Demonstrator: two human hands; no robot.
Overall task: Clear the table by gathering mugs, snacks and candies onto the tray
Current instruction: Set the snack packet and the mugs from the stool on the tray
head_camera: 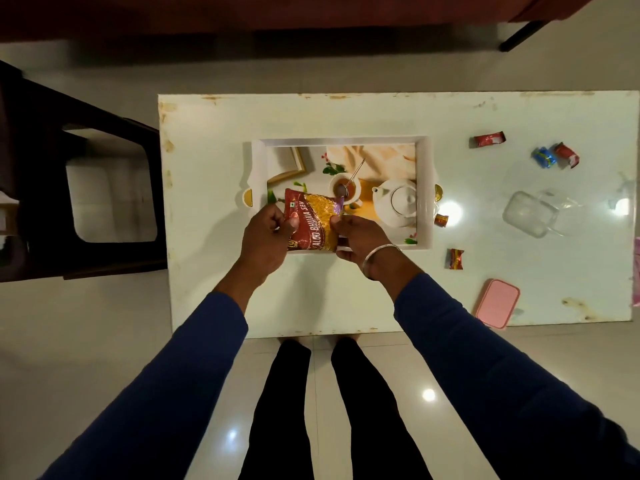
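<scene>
A red and yellow snack packet (313, 220) lies over the near left part of the white tray (425, 161), whose floor carries a printed teapot picture. My left hand (268, 235) grips the packet's left edge and my right hand (360, 237) pinches its right edge. Several wrapped candies lie on the table to the right: a red one (488, 139), a blue one (544, 156) beside another red one (567, 154), a small one (441, 220) against the tray's right wall, and one (456, 259) nearer me. A clear glass mug (530, 213) stands at the right.
A pink lidded box (497, 303) sits near the table's (346, 299) front right edge. A dark chair (86, 188) stands left of the table. Something pink (636, 271) pokes in at the right frame edge. My legs stand at the table's near edge.
</scene>
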